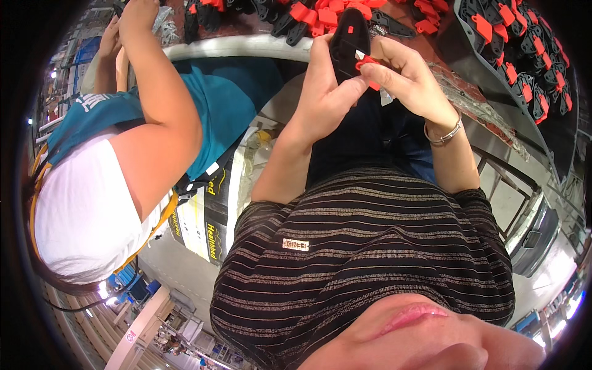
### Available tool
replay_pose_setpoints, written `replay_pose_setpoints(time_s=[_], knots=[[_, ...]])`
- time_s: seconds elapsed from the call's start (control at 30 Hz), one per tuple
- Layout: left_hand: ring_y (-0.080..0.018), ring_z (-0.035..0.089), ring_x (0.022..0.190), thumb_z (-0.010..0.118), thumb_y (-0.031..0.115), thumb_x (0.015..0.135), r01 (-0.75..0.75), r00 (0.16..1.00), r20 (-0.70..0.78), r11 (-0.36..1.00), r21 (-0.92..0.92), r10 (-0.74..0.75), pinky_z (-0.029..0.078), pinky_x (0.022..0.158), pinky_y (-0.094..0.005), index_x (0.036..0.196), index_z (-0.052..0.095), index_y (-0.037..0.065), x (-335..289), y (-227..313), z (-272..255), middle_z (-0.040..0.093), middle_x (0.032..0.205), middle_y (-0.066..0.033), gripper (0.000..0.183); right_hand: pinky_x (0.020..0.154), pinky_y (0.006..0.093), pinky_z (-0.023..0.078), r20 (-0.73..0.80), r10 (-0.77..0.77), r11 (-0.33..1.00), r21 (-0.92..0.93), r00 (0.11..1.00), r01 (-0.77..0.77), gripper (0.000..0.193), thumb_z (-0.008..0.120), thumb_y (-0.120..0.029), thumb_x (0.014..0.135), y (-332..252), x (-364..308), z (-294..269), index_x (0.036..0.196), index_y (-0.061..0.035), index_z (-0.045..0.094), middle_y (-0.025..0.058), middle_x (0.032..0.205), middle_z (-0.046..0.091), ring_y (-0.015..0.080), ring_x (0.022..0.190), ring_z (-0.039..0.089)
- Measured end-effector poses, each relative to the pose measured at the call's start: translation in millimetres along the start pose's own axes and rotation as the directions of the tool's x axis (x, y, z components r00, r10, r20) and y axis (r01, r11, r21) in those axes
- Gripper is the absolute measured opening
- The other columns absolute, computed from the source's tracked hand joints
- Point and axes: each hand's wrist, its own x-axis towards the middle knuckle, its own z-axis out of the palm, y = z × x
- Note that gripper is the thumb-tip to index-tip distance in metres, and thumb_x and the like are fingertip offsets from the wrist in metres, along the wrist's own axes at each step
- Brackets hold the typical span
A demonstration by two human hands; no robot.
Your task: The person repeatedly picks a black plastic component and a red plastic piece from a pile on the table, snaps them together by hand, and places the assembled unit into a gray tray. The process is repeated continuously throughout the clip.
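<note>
My left hand (pixel 328 102) is closed round a long black plastic part (pixel 349 46) with a rounded end and a small red spot near its tip. At its lower side, a small red plastic piece (pixel 368 64) sits under the thumb of my right hand (pixel 404 77), whose fingers are pinched on it. A small clear strip (pixel 386 97) hangs just below the right fingers. Both hands are close together at the edge of the work table. Whether the red piece is joined to the black part is hidden by my fingers.
Loose red pieces (pixel 327 13) and black parts lie heaped on the reddish table beyond my hands. To the right stands a grey bin (pixel 493 102) of black parts with red pieces. A co-worker in a teal apron (pixel 216 92) sits close on my left, beside a black-and-yellow carton (pixel 217 209).
</note>
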Motion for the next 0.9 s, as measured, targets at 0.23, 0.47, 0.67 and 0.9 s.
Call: replay_pose_setpoints(time_s=[0.23,0.47,0.67,0.9], knots=[[-0.0124,0.052,0.067,0.053,0.0,0.081,0.028,0.999,-0.024,0.944,-0.33,-0.038,0.044,0.051,-0.0252,0.129,0.029,0.002,5.0,-2.7,13.2,0.051,0.099,-0.0073,0.053,0.076,0.0248,0.045,-0.305,-0.204,0.97,0.066,0.93,0.235,0.032,0.048,-0.03,0.095,17.1,12.9,10.1,0.108,-0.0011,0.046,0.0063,0.097,0.053,0.0106,0.089,0.051],[-0.0079,0.049,0.061,0.053,-0.003,0.078,0.041,0.999,0.035,0.961,-0.273,-0.033,0.042,0.051,-0.0216,0.14,0.014,0.005,2.8,-6.5,28.9,0.049,0.093,-0.0055,0.074,0.089,0.0317,0.042,-0.33,-0.187,0.848,0.422,0.925,0.322,0.049,0.045,-0.039,0.094,9.6,19.0,24.8,0.124,-0.0005,0.04,0.0115,0.1,0.055,0.0186,0.096,0.054],[-0.0077,0.049,0.061,0.051,-0.001,0.079,0.139,0.99,0.05,0.938,-0.316,-0.13,0.041,0.051,-0.0211,0.14,0.012,0.006,0.2,-7.6,25.8,0.05,0.092,-0.006,0.073,0.084,0.03,0.043,-0.369,-0.106,0.819,0.494,0.923,0.291,0.043,0.04,-0.041,0.097,9.4,19.8,29.7,0.115,-0.0023,0.044,0.0091,0.093,0.054,0.0168,0.089,0.054],[-0.0069,0.048,0.064,0.051,0.001,0.08,0.11,0.994,0.014,0.952,-0.285,-0.11,0.04,0.048,-0.0201,0.141,0.014,0.006,-2.6,-8.3,26.2,0.051,0.095,-0.0055,0.071,0.084,0.0298,0.043,-0.368,-0.086,0.784,0.549,0.926,0.291,0.046,0.04,-0.045,0.096,14.5,22.7,32.6,0.114,-0.0032,0.044,0.009,0.094,0.053,0.0166,0.09,0.053]])
